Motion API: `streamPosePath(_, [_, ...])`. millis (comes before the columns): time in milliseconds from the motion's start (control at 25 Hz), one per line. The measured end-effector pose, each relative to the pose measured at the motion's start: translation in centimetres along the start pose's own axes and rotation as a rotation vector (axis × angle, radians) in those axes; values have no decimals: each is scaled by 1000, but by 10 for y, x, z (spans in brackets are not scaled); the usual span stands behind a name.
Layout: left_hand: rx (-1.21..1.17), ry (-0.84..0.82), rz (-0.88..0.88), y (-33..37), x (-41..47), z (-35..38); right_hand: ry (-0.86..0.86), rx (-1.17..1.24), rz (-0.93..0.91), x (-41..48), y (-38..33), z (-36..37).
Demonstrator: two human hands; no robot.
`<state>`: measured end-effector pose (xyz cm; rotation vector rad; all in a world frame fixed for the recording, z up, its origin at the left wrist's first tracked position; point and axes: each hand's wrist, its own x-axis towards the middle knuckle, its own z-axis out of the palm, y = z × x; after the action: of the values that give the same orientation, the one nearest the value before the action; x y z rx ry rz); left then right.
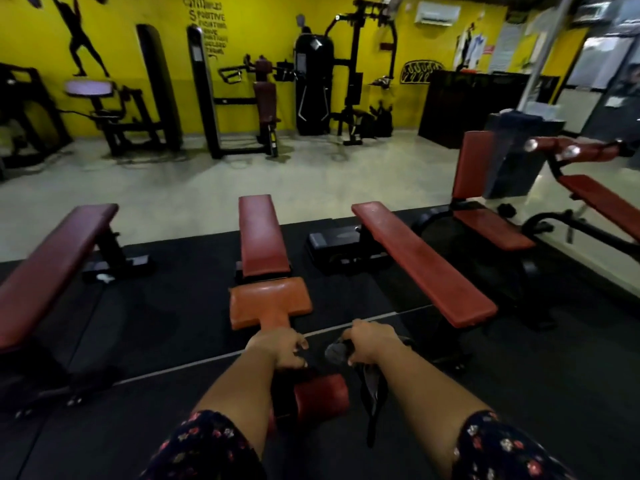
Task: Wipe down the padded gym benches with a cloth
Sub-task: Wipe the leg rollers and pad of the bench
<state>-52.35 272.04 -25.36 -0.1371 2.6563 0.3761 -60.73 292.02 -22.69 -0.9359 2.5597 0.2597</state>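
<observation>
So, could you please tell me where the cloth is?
Head view, low and right of centre: the cloth hangs from the right hand, beside the red roller pad.

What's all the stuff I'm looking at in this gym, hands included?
floor mat: one, black, under the benches.
left bench: one, dark red, left.
middle bench: one, red back pad, centre.
seat pad: one, orange, on the middle bench.
roller pad: one, red, nearest end of the middle bench.
right bench: one, red, right.
seated machine: one, red pads, far right.
weight machines: several, black, along the yellow wall.
air conditioner: one, white, high on the wall.
cloth: one, dark grey, hanging from the right hand.
left hand: grips the middle bench's near end.
right hand: holds the cloth.
</observation>
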Motion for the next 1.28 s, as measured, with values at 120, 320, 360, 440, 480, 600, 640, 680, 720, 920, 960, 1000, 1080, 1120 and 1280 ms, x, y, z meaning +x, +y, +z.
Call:
streamPosePath(120, [-7,-23,-31,-26,8,-5,-6,-29,-24,24,-18,-7])
streamPosePath(320, [-11,-12,-24,-37,25,-12,-10,-59,-28,44,-16,-11])
streamPosePath(360, [-20,0,-37,-36,28,-13,-6,-62,-27,47,-11,-14])
streamPosePath(440, [-47,38,-73,-33,35,-17,11,-63,-32,55,2,-21])
streamPosePath(480, [-64,61,-89,-29,38,-20,19,-64,-39,59,8,-24])
streamPosePath(600, [-125,134,-153,-16,46,-28,40,-70,-75,74,25,-34])
streamPosePath(640, [-144,148,-180,-12,49,-27,46,-77,-100,79,30,-36])
streamPosePath(680, [-151,153,-202,-7,51,-25,53,-83,-123,84,34,-37])
streamPosePath(720, [-140,145,-223,-2,52,-22,59,-89,-144,89,38,-37])
streamPosePath(920, [-112,56,-308,-7,68,17,45,-100,-183,109,37,-19])
streamPosePath(960, [-124,36,-305,-14,71,27,27,-99,-191,112,34,-13])
streamPosePath(1000, [-135,22,-300,-19,68,32,11,-102,-198,114,30,-9])
streamPosePath(1080, [-147,17,-316,-19,48,31,-4,-111,-202,119,21,-4])
streamPosePath(1120, [-147,34,-325,-23,40,31,-5,-101,-193,123,15,-4])
streamPosePath(1280, [-125,68,-334,-58,37,43,6,-58,-115,140,-10,0])
